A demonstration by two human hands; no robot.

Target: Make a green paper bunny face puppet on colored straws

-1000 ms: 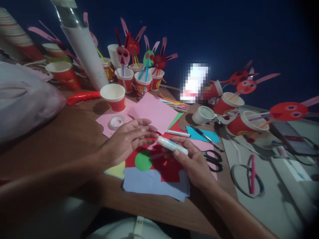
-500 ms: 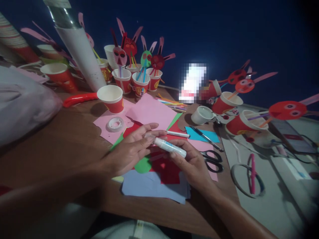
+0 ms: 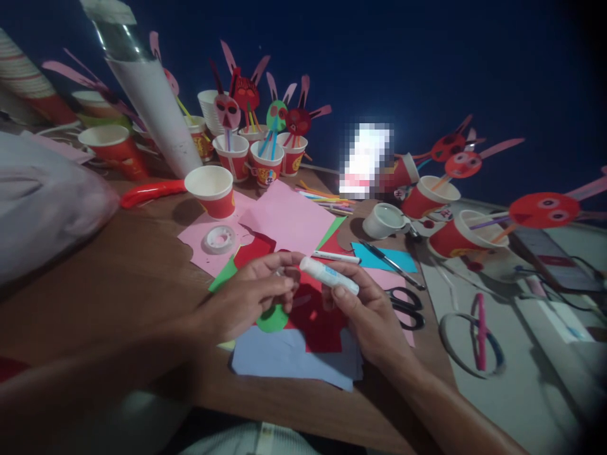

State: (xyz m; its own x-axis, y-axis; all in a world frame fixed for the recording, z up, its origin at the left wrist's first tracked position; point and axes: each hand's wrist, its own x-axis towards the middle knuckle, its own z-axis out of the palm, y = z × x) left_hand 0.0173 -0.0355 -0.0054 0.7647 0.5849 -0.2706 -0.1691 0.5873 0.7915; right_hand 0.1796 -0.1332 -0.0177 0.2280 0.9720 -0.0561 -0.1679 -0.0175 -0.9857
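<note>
My right hand (image 3: pixel 367 300) grips a white glue stick (image 3: pixel 329 275) with faint blue print, its fingers behind and thumb in front. The stick tilts, its uncapped-looking end pointing up and left. To the left of that end, my left hand (image 3: pixel 258 287) is closed, curled around a small translucent cap (image 3: pixel 279 272) that mostly hides behind its fingers. Below the hands lie red paper (image 3: pixel 322 328), a green paper circle (image 3: pixel 272 319) and a stack of pale blue-grey paper (image 3: pixel 279 357). A white pen (image 3: pixel 336 256) rests just beyond the glue stick.
Black-handled scissors (image 3: pixel 408 309), a black pen (image 3: pixel 391 264) on blue paper and a white cup (image 3: pixel 384 221) lie to the right. A tape roll (image 3: pixel 219 240) sits on pink paper. Red paper cups (image 3: pixel 211 189) with paper animal faces line the back. A plastic bag (image 3: pixel 47 202) bulges at left.
My left hand has drawn slightly back from the glue stick's end, and its fingers have curled in with the cap. The glue stick has shifted a little right.
</note>
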